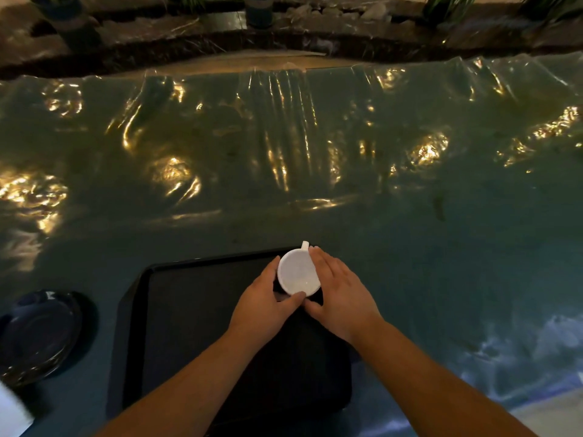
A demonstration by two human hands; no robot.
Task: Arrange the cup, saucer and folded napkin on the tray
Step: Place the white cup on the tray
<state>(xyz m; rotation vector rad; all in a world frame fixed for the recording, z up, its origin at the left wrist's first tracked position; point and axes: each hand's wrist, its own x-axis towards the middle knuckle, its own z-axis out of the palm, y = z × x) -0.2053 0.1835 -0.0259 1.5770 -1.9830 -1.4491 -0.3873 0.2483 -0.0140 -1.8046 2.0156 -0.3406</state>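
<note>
A white cup [298, 272] stands at the far right corner of the black tray [189, 310], its handle pointing away from me. My left hand [268, 301] wraps the cup's left side, thumb on its near rim. My right hand [339, 294] presses against its right side, fingers flat along the wall. A stack of dark saucers [38, 335] sits on the table left of the tray. A white folded napkin [11, 411] shows partly at the bottom left corner. Whatever lies under the cup is hidden in shadow.
The table [410, 247] wears a shiny, wrinkled green plastic cover with bright light glare. Beyond its far edge runs a dark ledge with potted plants [258, 11]. The table's near edge shows at the bottom right.
</note>
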